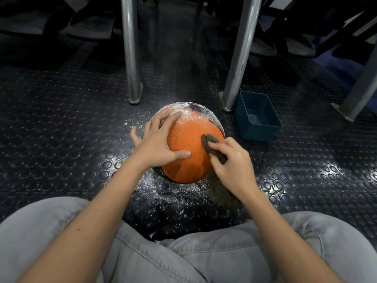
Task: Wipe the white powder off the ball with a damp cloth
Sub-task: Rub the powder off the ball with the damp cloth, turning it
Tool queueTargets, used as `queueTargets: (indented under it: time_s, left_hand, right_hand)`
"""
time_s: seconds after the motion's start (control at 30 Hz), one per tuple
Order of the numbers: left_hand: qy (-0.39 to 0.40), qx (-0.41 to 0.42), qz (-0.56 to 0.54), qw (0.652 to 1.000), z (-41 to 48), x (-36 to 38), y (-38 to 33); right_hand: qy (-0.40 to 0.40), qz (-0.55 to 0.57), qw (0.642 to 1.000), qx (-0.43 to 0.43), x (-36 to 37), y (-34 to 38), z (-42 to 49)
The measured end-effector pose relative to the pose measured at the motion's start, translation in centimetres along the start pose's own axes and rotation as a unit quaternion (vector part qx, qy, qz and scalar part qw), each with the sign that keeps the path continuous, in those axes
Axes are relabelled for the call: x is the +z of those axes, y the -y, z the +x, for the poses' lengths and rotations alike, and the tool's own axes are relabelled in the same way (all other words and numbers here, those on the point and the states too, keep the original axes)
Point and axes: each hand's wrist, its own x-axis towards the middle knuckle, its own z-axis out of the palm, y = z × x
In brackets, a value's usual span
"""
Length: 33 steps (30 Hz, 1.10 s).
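Beneath the ball, the studded black rubber floor (pixel 61 123) is dusted white. Your round, pebbled orange ball (pixel 187 139) carries white powder (pixel 176 107) on its far side. A rectangular blue plastic tub (pixel 259 132) sits to its right. Your left hand (pixel 157 141) lies splayed on the ball, while your right hand (pixel 234 162) pinches a dark wadded cloth (pixel 210 139) against its right flank.

ball (pixel 189 152) orange, white-dusted black top | cloth (pixel 212 147) dark grey | tub (pixel 257 117) teal | floor (pixel 61 123) black, round studs | jeans (pixel 224 260) pale grey

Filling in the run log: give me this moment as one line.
left hand rests on ball | right hand holds cloth against ball | powder on ball's far side
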Motion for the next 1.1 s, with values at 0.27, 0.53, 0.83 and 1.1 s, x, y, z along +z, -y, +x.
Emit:
queueTargets:
  time_s: [0.27, 0.53, 0.83, 1.1]
  left_hand:
    - [0.064, 0.062, 0.062, 0.994, -0.4, -1.3, -0.1]
    - [-0.069, 0.099, 0.082, 0.989, -0.9, 0.8, -0.5]
    - [-0.069, 0.071, 0.047, 0.994, -0.8, 1.5, -0.6]
    - [-0.056, 0.052, 0.017, 0.997, -1.2, 1.9, -0.9]
  right_hand:
    - [-0.05, 0.016, 0.991, 0.125, -0.3, -2.5, 2.5]
    - [-0.063, 0.015, 0.995, 0.077, 0.1, -1.1, 2.0]
    - [-0.074, -0.08, 0.988, -0.109, 1.1, -0.2, 0.6]
    - [-0.078, 0.012, 0.992, 0.097, 0.5, -2.2, 3.4]
